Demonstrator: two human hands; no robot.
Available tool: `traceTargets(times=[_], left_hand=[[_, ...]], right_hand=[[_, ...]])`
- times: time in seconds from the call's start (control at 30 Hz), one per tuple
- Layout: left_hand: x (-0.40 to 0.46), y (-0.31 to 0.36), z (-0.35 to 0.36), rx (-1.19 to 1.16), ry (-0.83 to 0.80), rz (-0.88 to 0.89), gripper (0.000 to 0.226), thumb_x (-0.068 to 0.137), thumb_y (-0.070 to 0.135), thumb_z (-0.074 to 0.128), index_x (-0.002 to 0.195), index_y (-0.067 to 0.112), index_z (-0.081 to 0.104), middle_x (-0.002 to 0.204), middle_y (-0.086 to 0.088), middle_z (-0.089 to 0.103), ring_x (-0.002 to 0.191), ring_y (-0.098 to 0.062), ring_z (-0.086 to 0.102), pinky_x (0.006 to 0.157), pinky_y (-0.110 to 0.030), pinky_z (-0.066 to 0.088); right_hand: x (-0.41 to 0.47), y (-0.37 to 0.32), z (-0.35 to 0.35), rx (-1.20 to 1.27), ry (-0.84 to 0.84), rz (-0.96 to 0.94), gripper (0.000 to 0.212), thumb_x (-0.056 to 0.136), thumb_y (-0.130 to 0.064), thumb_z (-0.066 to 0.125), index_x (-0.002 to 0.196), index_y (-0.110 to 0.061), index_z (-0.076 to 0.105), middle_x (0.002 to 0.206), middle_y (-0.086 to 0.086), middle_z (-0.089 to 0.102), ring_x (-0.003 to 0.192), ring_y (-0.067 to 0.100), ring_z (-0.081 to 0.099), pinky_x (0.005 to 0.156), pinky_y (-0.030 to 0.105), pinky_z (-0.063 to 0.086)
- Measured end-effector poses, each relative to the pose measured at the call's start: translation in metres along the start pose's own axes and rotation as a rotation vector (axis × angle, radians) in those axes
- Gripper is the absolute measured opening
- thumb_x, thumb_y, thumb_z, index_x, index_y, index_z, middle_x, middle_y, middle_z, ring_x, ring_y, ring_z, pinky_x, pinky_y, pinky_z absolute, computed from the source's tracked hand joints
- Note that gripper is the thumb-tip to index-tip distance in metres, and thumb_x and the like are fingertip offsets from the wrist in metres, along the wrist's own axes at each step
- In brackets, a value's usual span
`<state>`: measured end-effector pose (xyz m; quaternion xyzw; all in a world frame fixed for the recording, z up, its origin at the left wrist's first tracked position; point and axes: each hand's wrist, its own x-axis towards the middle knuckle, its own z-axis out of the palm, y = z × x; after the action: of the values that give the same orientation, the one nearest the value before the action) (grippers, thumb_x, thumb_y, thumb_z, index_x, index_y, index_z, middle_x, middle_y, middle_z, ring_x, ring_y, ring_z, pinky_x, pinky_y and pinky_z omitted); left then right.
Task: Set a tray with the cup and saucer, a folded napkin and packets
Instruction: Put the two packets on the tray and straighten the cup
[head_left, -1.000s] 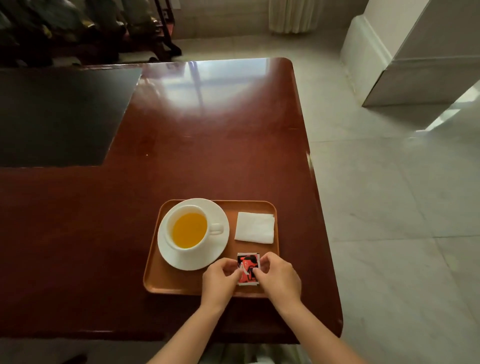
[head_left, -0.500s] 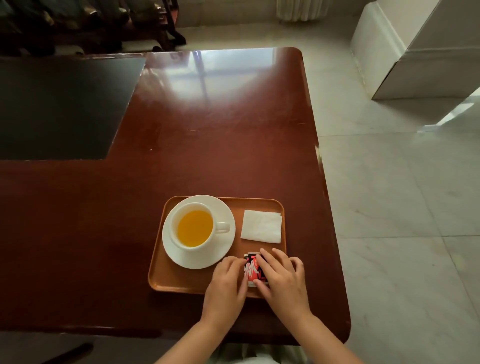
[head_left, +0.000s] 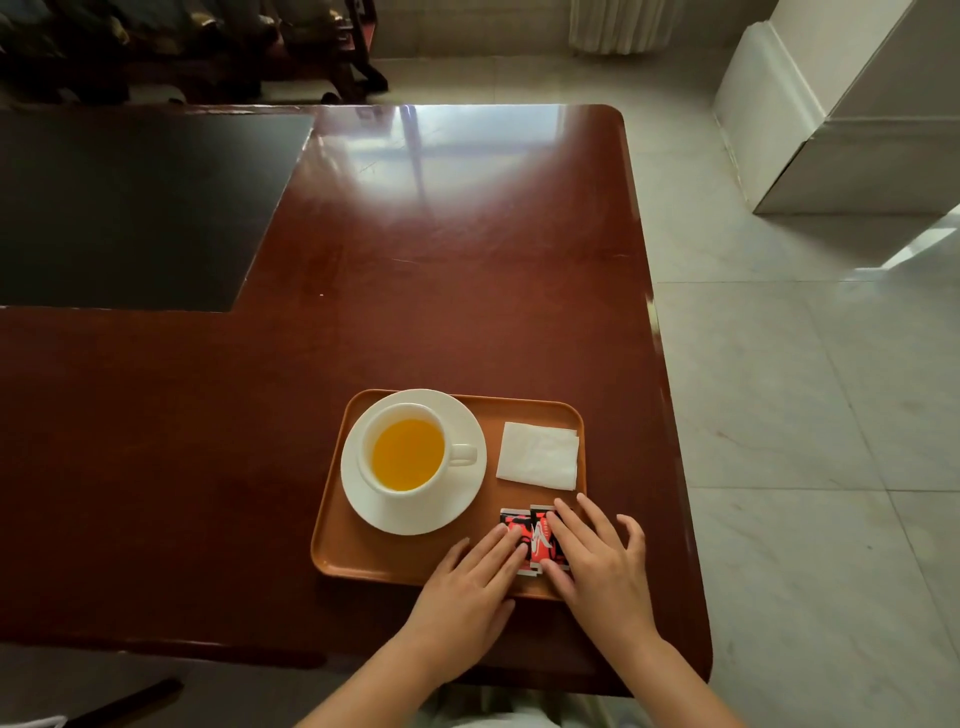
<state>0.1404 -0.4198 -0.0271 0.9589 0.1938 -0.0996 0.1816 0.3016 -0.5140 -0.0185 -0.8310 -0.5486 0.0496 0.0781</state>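
Note:
An orange-brown tray (head_left: 363, 551) lies near the front right of the table. On its left stands a white cup (head_left: 408, 457) of yellow drink on a white saucer (head_left: 457, 506). A folded white napkin (head_left: 538, 456) lies at its back right. Two red-and-black packets (head_left: 535, 535) lie side by side in the front right corner. My left hand (head_left: 467, 587) rests flat with fingertips on the left packet. My right hand (head_left: 597, 561) lies flat with spread fingers over the right packet. Neither hand grips anything.
The tray sits on a glossy red-brown table (head_left: 415, 291) with a black inset panel (head_left: 130, 202) at the back left. The table's right edge is close to the tray. Beyond it are pale floor tiles and a white column base (head_left: 831, 119).
Both hands went from pinching the stacked packets to lying flat, fingers spread. The packets now lie side by side on the tray, and the camera tilted a little.

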Motion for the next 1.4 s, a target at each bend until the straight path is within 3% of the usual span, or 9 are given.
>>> traceTargets(times=[0.23,0.37,0.53,0.7,0.83,0.93,1.03,1.2,1.4], left_hand=[[-0.005,0.001,-0.012,0.067,0.027,-0.027,0.055,0.086,0.041,0.054,0.137,0.020,0.046,0.146,0.003,0.043,0.136,-0.014,0.035,0.101,-0.037,0.045],[-0.004,0.002,-0.006,0.042,0.026,-0.025,0.056,0.096,0.039,0.025,0.148,0.019,0.019,0.157,0.002,0.012,0.144,-0.016,0.001,0.115,-0.041,0.020],[-0.006,0.002,-0.013,0.034,0.062,-0.013,0.060,0.094,0.045,0.025,0.149,0.024,0.009,0.158,0.002,0.007,0.144,-0.018,-0.003,0.116,-0.041,0.016],[-0.010,-0.001,-0.036,-0.060,0.276,0.082,0.048,0.092,0.035,0.041,0.137,0.017,0.045,0.144,-0.003,0.046,0.135,-0.019,0.039,0.105,-0.033,0.040],[-0.018,-0.012,-0.060,-0.254,0.499,0.103,0.027,0.090,0.020,0.052,0.113,0.014,0.064,0.110,-0.001,0.070,0.102,-0.011,0.063,0.086,-0.019,0.051],[-0.025,-0.028,-0.075,-0.369,0.709,-0.045,0.018,0.088,0.017,0.054,0.098,0.011,0.068,0.093,0.000,0.071,0.084,-0.007,0.066,0.073,-0.017,0.054],[-0.027,-0.058,-0.091,-0.507,0.840,-0.344,0.012,0.087,0.008,0.062,0.096,0.014,0.066,0.088,0.004,0.067,0.077,-0.004,0.063,0.064,-0.015,0.052],[-0.020,-0.128,-0.110,-0.684,0.682,-0.738,0.019,0.086,0.015,0.063,0.105,0.016,0.064,0.092,0.003,0.067,0.079,-0.001,0.059,0.061,-0.011,0.040],[-0.003,-0.164,-0.107,-0.587,0.395,-0.750,0.024,0.083,0.017,0.068,0.105,0.007,0.069,0.096,-0.007,0.073,0.084,-0.016,0.067,0.076,-0.026,0.051]], right_hand=[[-0.001,-0.004,-0.001,-0.012,-0.005,-0.001,0.050,0.064,-0.036,0.081,0.109,-0.020,0.068,0.119,0.000,0.067,0.117,0.023,0.057,0.090,0.051,0.045],[-0.002,-0.003,-0.003,-0.018,-0.010,-0.002,0.050,0.063,-0.035,0.081,0.109,-0.019,0.068,0.118,0.000,0.067,0.117,0.022,0.057,0.089,0.051,0.045],[0.002,-0.004,-0.007,0.015,-0.001,0.012,0.050,0.065,-0.034,0.081,0.110,-0.020,0.067,0.119,0.002,0.067,0.117,0.023,0.057,0.091,0.052,0.044],[0.014,-0.011,-0.014,0.108,0.049,0.036,0.041,0.069,-0.028,0.078,0.108,-0.019,0.067,0.116,0.003,0.067,0.114,0.023,0.059,0.095,0.050,0.042],[0.028,-0.020,-0.023,0.276,0.048,0.083,0.036,0.074,-0.022,0.075,0.108,-0.017,0.066,0.107,0.001,0.069,0.104,0.019,0.062,0.092,0.042,0.044],[0.045,-0.031,-0.030,0.497,-0.002,0.169,0.033,0.082,-0.020,0.068,0.114,-0.016,0.062,0.111,0.002,0.067,0.105,0.016,0.060,0.091,0.033,0.047],[0.064,-0.042,-0.033,0.675,-0.047,0.285,0.036,0.084,-0.016,0.066,0.119,-0.015,0.058,0.115,0.004,0.065,0.097,0.012,0.060,0.085,0.027,0.051],[0.091,-0.061,-0.028,0.799,-0.153,0.415,0.041,0.084,-0.015,0.065,0.124,-0.013,0.054,0.115,0.008,0.064,0.086,0.009,0.056,0.077,0.025,0.048],[0.100,-0.077,-0.009,0.764,-0.203,0.524,0.032,0.084,-0.016,0.065,0.115,-0.011,0.059,0.113,0.010,0.066,0.097,0.019,0.059,0.079,0.030,0.048]])
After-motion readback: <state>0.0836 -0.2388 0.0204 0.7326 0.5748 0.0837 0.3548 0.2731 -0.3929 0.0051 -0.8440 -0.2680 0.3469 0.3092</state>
